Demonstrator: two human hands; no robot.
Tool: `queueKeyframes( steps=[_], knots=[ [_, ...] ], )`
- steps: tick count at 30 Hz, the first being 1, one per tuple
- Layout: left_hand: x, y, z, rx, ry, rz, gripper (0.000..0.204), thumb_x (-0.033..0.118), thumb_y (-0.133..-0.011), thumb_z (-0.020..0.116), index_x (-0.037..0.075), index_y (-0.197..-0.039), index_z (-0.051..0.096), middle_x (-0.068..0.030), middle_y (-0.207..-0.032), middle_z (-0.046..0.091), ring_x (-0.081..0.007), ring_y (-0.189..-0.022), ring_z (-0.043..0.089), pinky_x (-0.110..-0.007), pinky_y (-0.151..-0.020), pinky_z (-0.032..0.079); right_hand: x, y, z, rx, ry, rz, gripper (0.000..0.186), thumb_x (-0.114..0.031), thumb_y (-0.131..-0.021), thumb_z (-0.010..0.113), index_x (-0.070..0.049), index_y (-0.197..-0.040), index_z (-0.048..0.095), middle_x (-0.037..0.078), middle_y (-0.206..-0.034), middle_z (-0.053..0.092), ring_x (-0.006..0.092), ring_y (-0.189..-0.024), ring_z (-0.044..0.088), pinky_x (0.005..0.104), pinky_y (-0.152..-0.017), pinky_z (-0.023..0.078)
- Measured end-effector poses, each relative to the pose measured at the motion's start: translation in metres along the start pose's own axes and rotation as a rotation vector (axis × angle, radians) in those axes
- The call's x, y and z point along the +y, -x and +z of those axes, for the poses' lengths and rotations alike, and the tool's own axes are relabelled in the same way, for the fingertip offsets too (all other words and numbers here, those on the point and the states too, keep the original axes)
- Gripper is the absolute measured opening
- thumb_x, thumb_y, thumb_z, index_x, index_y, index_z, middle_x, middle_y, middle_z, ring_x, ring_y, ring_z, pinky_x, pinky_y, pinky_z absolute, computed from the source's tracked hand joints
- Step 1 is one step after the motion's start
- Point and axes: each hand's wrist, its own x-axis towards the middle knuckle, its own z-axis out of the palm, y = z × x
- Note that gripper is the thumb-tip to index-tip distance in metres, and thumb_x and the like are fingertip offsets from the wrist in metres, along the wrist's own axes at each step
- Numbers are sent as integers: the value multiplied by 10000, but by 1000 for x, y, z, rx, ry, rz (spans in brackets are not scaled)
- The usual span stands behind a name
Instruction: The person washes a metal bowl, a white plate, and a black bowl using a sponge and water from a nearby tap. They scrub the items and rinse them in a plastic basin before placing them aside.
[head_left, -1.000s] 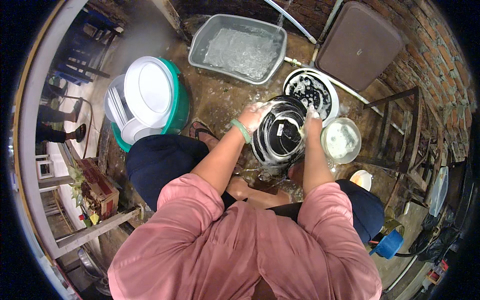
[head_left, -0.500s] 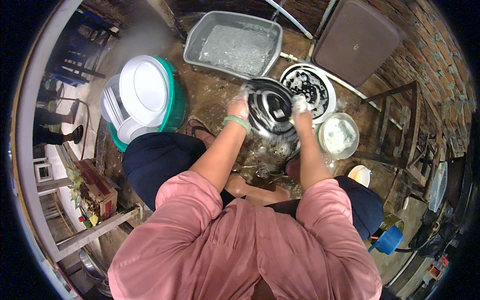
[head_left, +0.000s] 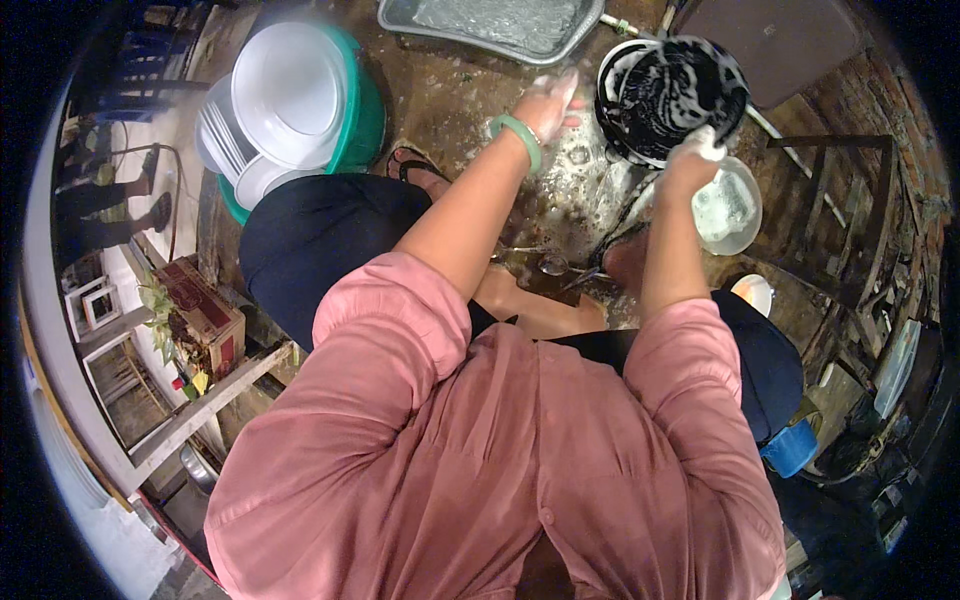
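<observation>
Foam coats my left hand (head_left: 548,108), which hovers above the wet floor with fingers stretched and nothing visible in them. A green bangle (head_left: 518,140) circles that wrist. To the right, my right hand (head_left: 692,163) grips the near edge of a round black plate (head_left: 690,85) streaked with white suds. White lather, or perhaps a sponge, shows at its fingers; I cannot tell which. The plate tilts over a white-rimmed basin (head_left: 604,95) that holds more black, sudsy surface. Beside my right hand is a translucent tub (head_left: 745,205) of soapy water.
A green basin (head_left: 366,110) with white bowls (head_left: 290,95) and plates is at the left. A grey tub (head_left: 480,38) of water lies at the far side. Spoons (head_left: 553,264) rest on the wet floor near my feet. A wooden frame (head_left: 880,215) stands right, near a blue dipper (head_left: 790,450).
My left hand has let go of the black plate. My right hand has carried it right, over the basin. The view has shifted, so the far tub sits higher.
</observation>
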Motion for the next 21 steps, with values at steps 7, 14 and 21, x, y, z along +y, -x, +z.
queueKeyframes(
  steps=[7,14,21],
  knots=[
    [-154,-24,-26,-293,-1299,-220,378,256,-806,457,-20,-1058,506,-198,-1140,487,-322,-1022,498,-402,-838,412,95,-70,-11,-538,565,474,559,-470,-845,333,26,-800,588,193,-795,586,303,-764,558,397,-656,431],
    [-212,-24,-20,-601,-1307,-860,427,264,-830,403,38,-1191,439,-113,-1271,388,-305,-1114,425,-395,-933,325,72,-51,-6,-845,1041,-100,400,-344,-751,447,22,-800,603,248,-850,578,382,-833,554,420,-790,422],
    [-298,-23,-87,-719,-1239,-1025,436,331,-834,383,67,-1169,473,-95,-1231,435,-282,-1095,432,-387,-921,322,64,-67,-44,-107,1237,17,552,-478,-732,515,62,-811,601,259,-780,587,375,-783,583,435,-707,454]
  ],
)
